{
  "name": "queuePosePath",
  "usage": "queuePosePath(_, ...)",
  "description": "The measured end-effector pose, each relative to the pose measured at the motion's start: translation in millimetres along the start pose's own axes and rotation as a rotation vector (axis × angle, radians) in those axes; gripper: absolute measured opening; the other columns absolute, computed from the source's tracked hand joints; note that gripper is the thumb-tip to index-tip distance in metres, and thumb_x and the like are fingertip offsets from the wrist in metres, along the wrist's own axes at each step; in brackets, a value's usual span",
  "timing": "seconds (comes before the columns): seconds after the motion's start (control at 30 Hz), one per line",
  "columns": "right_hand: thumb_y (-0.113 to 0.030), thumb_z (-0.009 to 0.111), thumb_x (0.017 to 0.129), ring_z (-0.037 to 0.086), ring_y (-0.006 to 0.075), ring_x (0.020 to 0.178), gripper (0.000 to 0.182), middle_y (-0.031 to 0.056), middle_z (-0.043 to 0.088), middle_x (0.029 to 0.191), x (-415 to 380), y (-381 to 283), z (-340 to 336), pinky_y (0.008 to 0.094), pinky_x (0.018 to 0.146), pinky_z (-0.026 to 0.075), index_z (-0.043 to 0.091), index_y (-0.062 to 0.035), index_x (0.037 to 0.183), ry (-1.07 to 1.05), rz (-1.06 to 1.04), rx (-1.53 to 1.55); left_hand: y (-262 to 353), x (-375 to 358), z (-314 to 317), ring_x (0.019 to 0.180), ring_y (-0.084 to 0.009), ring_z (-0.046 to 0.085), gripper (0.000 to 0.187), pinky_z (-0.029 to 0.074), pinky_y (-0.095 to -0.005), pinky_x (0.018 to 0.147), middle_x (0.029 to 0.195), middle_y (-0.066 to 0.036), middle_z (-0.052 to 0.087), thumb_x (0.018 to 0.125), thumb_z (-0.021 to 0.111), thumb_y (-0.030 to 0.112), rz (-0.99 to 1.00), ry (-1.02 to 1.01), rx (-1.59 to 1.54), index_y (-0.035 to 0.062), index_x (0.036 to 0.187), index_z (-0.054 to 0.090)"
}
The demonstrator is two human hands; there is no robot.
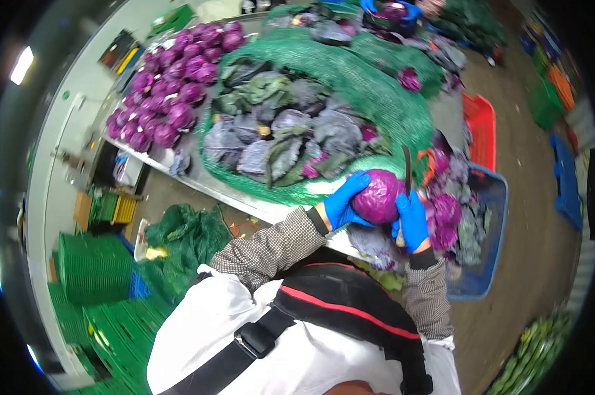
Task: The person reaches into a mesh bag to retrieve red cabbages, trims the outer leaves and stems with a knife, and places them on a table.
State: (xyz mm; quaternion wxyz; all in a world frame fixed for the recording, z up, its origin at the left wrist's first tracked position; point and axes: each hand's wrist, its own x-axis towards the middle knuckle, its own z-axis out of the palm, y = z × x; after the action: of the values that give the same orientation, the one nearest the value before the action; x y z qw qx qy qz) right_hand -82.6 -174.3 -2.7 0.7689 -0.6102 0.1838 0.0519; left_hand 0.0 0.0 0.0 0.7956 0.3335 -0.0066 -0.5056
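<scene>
Purple and glossy, one cabbage sits between two blue-gloved hands above the near edge of the metal table. The left hand cups its side, fingers curled against the skin; the right hand closes round a knife, blade pointing up beside the head. This head looks bare of dark outer leaves, so its stripping seems largely done. Just right of the grip, purple heads and loose leaves lie near and in a blue crate; a red crate stands beyond it. Ahead of the grip, a green net holds many leafy heads, apparently untrimmed. Farther off to the left, a large heap of cleaned cabbages covers the table's end, suggesting much is finished, though plenty is left.
</scene>
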Motion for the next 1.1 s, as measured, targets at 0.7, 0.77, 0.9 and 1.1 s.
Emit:
queuePosePath(0.7, -0.028, 0.053, 0.088, 0.038, 0.0076, 0.038, 0.028, -0.0008, 0.047, 0.058, 133, 17, 149, 0.0243, 0.032, 0.033, 0.049, -0.015, 0.112, 0.147, 0.047, 0.005, 343, -127, -195, 0.101, -0.0287, 0.056, 0.047, 0.046, -0.0432, 0.087, 0.107, -0.015, 0.058, 0.09, 0.046, 0.038, 0.68, 0.293, 0.186, 0.0013, 0.119, 0.045)
queuePosePath(0.77, -0.027, 0.053, 0.088, 0.037, 0.0084, 0.037, 0.025, -0.0007, 0.046, 0.057, 155, 25, 142, 0.0248, 0.032, 0.032, 0.049, -0.0154, 0.109, 0.259, 0.027, 0.042, 295, -73, -180, 0.094, -0.0227, 0.058, 0.037, 0.048, -0.0371, 0.082, 0.105, -0.012, 0.06, 0.09, 0.045, 0.029, 0.406, 0.194, 0.413, 0.0018, 0.114, 0.052)
queuePosePath(0.9, -0.029, 0.055, 0.087, 0.037, 0.0109, 0.035, 0.019, 0.0001, 0.043, 0.055, 180, 39, 127, 0.0264, 0.03, 0.029, 0.041, -0.0153, 0.09, 0.501, -0.023, 0.169, 208, 29, -174, 0.09, -0.0154, 0.058, 0.036, 0.047, -0.0292, 0.081, 0.105, -0.01, 0.06, 0.086, 0.055, 0.023, 0.313, 0.203, 0.765, 0.001, 0.115, 0.053)
queuePosePath(1.1, -0.044, 0.057, 0.082, 0.037, 0.0134, 0.035, 0.033, 0.0024, 0.044, 0.052, 189, 54, 102, 0.0311, 0.03, 0.029, 0.043, -0.0144, 0.087, 0.344, 0.18, 0.232, 169, 101, -136, 0.117, -0.0342, 0.045, 0.102, 0.035, -0.0381, 0.098, 0.127, -0.027, 0.041, 0.062, 0.07, 0.057, 0.046, 0.403, 1.522, -0.0006, 0.134, 0.025)
